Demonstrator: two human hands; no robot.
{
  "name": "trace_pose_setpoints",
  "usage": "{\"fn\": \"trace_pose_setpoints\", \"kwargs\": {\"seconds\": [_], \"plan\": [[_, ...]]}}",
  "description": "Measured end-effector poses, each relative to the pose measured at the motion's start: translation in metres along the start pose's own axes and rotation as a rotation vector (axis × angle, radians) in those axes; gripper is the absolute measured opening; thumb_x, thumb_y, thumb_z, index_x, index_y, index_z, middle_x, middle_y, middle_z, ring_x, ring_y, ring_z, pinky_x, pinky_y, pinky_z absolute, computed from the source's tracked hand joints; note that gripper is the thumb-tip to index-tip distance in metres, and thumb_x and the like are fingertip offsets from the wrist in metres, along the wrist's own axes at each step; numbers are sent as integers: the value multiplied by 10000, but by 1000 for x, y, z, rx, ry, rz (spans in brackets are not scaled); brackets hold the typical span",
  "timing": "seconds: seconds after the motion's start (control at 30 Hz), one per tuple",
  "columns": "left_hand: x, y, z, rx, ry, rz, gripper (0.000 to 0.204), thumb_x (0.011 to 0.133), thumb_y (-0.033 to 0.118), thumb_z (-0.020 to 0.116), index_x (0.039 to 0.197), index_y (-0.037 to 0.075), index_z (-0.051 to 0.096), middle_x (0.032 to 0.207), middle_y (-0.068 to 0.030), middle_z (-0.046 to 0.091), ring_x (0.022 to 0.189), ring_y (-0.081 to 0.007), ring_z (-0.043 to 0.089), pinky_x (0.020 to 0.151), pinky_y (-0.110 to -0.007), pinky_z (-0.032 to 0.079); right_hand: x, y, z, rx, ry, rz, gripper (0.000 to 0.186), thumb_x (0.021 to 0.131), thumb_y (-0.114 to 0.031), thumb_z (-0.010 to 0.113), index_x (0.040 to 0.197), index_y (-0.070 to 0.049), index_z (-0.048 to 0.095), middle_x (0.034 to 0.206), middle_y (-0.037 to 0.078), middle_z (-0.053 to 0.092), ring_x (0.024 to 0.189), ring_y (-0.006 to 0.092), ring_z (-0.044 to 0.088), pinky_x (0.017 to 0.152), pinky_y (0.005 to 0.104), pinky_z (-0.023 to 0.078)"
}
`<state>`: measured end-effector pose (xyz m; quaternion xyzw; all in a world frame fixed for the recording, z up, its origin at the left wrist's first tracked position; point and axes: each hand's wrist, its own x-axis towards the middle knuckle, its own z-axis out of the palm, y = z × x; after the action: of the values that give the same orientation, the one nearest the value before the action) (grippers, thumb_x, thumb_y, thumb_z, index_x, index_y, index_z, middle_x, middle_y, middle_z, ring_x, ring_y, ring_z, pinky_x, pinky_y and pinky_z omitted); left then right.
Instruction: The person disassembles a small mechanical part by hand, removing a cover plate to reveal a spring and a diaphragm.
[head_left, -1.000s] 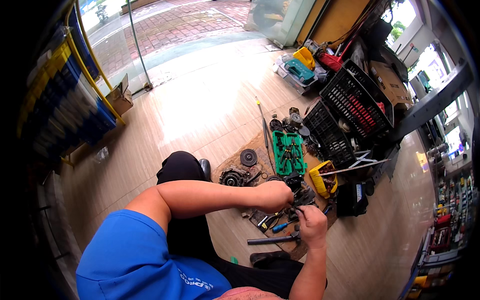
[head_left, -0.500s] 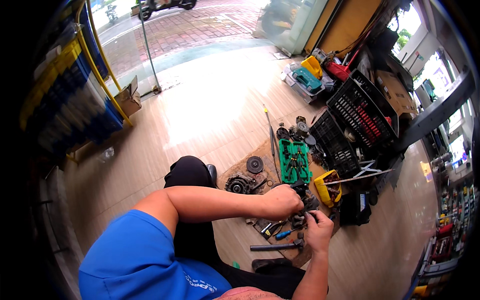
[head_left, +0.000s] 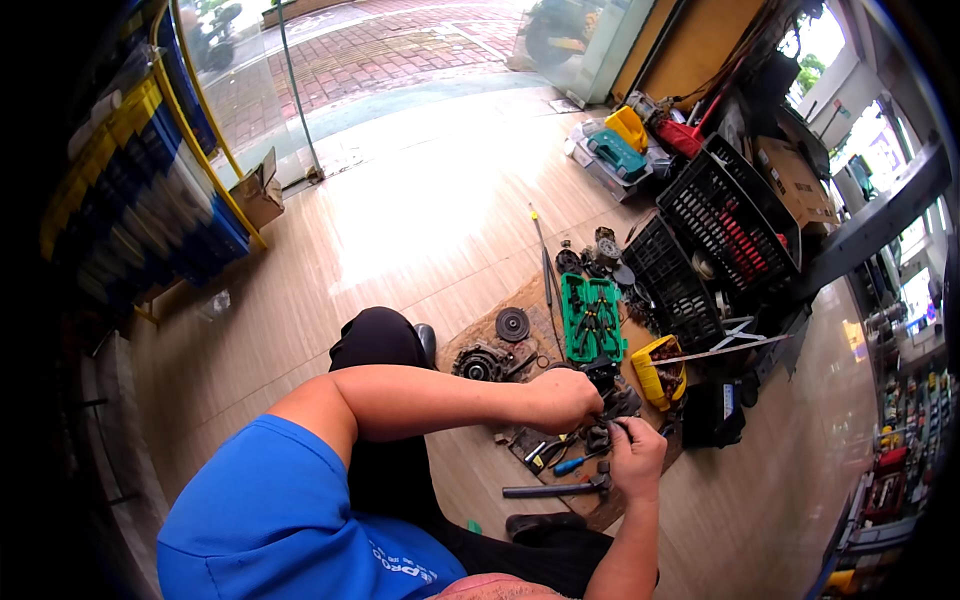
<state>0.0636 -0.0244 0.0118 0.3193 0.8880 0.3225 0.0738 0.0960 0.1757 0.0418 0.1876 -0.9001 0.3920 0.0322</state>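
Wooden floor (head_left: 420,230); both hands grip a dark, greasy metal part (head_left: 603,432).

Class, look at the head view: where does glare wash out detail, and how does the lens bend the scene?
Head view: daylight through the glass front blows out the wooden floor; the black crates and rim edges curve, corners fall black; the small dark part between the left hand and right hand is too small to identify.

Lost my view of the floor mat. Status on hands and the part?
Left hand closed over small dark metal part. Right hand gripping it from below. Hammer, blue-handled screwdriver lying alongside on the mat.
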Motion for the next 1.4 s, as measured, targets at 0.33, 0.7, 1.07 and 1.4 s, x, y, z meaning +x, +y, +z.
{"fn": "trace_pose_setpoints", "kwargs": {"seconds": [0.33,0.7,1.07,1.4], "plan": [[1,3,0,-209,54,7,207,852,257,647,866,58,701,769,-179,661,746,-399,639,680,-480,506,-1,1,-2,-65,94,-117,60,808,1,660,865,21,655,778,165,629,706,329,633,659,359,499],[0,-4,11,36,102,125,130,801,220,651,776,93,670,744,-110,657,765,-325,649,681,-452,475,0,-3,-3,44,42,40,62,790,1,686,848,23,681,755,153,658,673,279,645,641,332,497],[-1,-4,12,161,238,292,35,723,166,601,704,138,610,733,-33,644,764,-258,652,713,-389,438,-4,-1,-6,212,13,254,90,818,-17,689,876,50,698,711,73,675,646,109,608,613,264,480],[-3,-4,12,271,272,331,64,741,186,600,737,122,596,714,-34,613,749,-247,631,713,-374,454,-1,-7,-4,166,-7,307,85,828,-28,690,866,47,684,677,83,662,613,117,608,597,272,482]]}}
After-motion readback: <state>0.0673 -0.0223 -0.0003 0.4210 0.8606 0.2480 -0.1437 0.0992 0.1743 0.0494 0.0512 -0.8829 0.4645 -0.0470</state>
